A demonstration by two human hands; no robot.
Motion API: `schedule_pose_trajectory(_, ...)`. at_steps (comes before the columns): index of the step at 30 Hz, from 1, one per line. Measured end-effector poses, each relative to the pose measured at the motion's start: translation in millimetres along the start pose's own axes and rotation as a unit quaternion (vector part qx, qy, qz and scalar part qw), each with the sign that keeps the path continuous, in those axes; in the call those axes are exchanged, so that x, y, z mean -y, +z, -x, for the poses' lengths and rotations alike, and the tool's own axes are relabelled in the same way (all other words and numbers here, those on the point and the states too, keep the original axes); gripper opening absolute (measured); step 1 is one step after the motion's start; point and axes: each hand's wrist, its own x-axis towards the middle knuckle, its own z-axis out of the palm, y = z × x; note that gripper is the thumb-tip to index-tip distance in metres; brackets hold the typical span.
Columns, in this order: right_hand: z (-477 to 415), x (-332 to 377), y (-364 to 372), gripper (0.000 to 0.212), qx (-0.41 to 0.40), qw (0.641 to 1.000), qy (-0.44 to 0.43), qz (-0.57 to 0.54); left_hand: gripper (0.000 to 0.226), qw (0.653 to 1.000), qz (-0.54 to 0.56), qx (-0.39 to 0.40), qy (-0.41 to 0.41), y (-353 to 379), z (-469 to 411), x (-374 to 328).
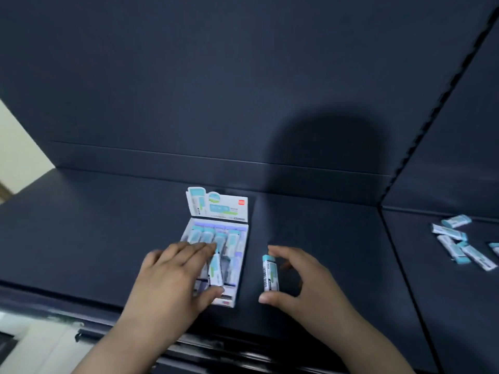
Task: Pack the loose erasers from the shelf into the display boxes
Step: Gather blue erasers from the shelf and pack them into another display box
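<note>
A white display box point(237, 282) with an upright printed flap stands on the dark shelf point(94, 238), holding several teal-and-white erasers. My left hand point(172, 276) lies over the box's front left and pinches one eraser point(215, 269) between thumb and fingers above the box. To the right of the box, my right hand point(299, 282) holds another eraser point(270, 275) upright between thumb and fingertips. Several loose erasers point(459, 244) lie in a heap on the neighbouring shelf section at the far right.
The shelf has a dark back panel point(243, 90) and a slotted upright point(421, 136) that divides it from the right section. Its front edge point(67, 317) runs below my wrists. A pale wall and floor show at the left.
</note>
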Motion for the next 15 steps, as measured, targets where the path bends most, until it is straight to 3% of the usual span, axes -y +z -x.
schedule_pose_trajectory(9,-59,58,76,0.076,0.008,0.994,-0.034,0.099,0.068,0.998,0.022,0.011,0.063,3,-21,80)
schedule_pose_trajectory(15,-68,59,89,0.08,-0.038,0.99,0.011,0.133,0.078,0.991,0.066,0.04,0.113,17,-36,107)
